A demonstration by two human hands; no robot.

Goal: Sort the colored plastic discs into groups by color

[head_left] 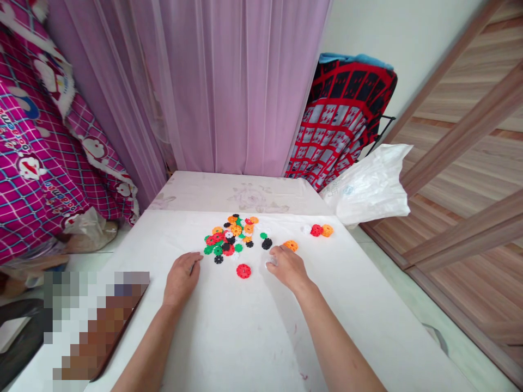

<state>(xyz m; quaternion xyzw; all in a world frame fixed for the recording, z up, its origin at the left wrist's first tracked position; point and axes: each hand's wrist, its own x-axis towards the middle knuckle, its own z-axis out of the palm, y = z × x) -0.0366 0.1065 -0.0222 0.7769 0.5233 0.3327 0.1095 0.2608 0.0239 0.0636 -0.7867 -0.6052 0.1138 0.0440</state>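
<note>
Right hand has a white disc pinched at its fingertips, just beside an orange disc. Left hand is down at the counter near the mixed pile of discs (fingers curled, can't tell if anything's in there). One red disc lies between the two hands.

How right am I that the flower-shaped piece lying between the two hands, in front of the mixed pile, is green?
Not quite: the head view shows that the flower-shaped piece is red, not green. It does lie between the left hand and the right hand, in front of the mixed pile.
</note>
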